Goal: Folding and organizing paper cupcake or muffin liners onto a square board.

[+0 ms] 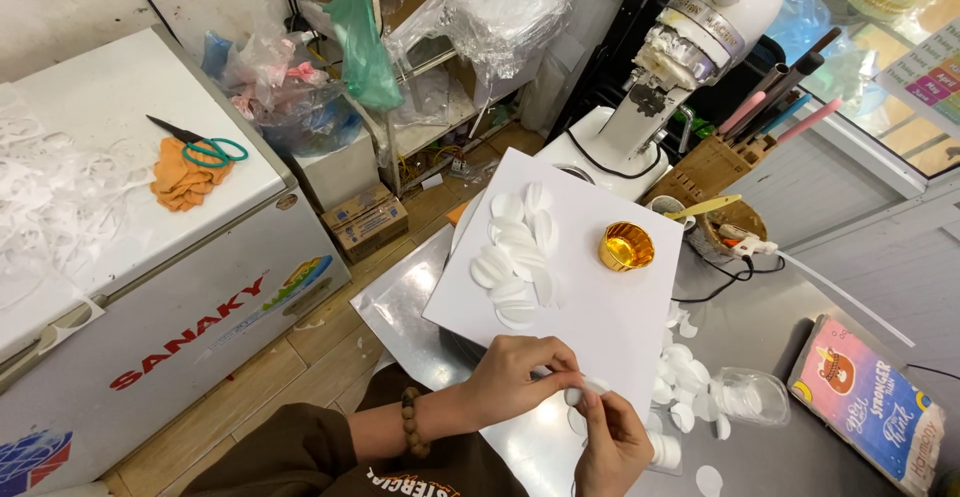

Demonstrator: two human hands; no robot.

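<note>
White paper disc (588,389) sits pinched between both hands over the near edge of the white board (600,307); left hand (520,377) and right hand (612,442) fingertips press together on it. Looks like mid-shaping, so the next move wants a gentle grip and a spot among the laid-out discs (515,262) near the gold foil cup (626,246).

Brown cardboard boxes (365,222) on floor; colourful card (868,402) right

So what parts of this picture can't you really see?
- Small white disc: mostly hidden by the fingers of the left hand and right hand, head view.
- Right forearm: cut off by the bottom edge.
- Inside of the gold foil cup: too small and glary to tell.
- Clear plastic container: contents blurred.
- Stand mixer: its bowl area is hidden behind the white board.
</note>
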